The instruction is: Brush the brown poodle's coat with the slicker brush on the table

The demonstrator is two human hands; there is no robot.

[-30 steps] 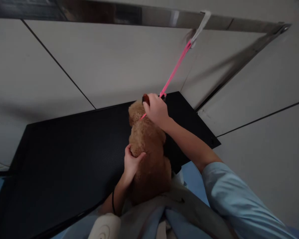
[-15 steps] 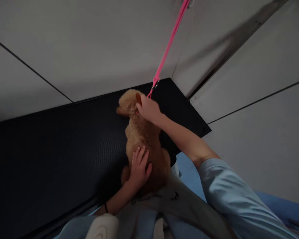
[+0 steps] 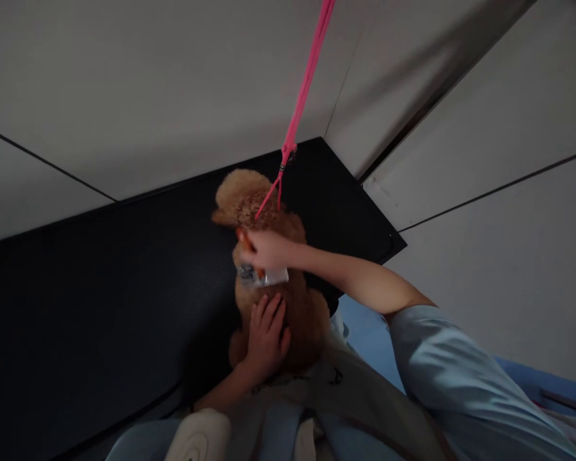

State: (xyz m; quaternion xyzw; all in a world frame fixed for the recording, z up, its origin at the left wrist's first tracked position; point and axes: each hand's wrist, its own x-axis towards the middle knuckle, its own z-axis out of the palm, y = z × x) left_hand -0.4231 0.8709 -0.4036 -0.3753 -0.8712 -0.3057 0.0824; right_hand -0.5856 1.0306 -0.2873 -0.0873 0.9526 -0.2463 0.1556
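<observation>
A curly brown dog [image 3: 295, 320] is on a black ribbed table, its back toward me and its head [image 3: 242, 189] at the far side. My right hand [image 3: 269, 248] is closed around the brown handle of a slicker brush [image 3: 276, 276], whose pale, shiny head lies against the dog's upper back. Motion blurs the brush, and its bristles cannot be made out. Flat on the dog's lower back rests my left hand [image 3: 267, 336], fingers stretched out and holding nothing. A pink leash [image 3: 303, 96] runs down to a metal clip and a thin loop at the dog's neck.
The black table [image 3: 100, 307] stretches far to the left and ends in a corner at the right. Pale wall panels [image 3: 173, 83] stand behind it. A white rounded device [image 3: 199, 435] sits low in front of my body.
My right hand has drawn the brush from behind the dog's head back along its body, and the brush head now shows. My left hand stays on the dog. The view has shifted slightly.
</observation>
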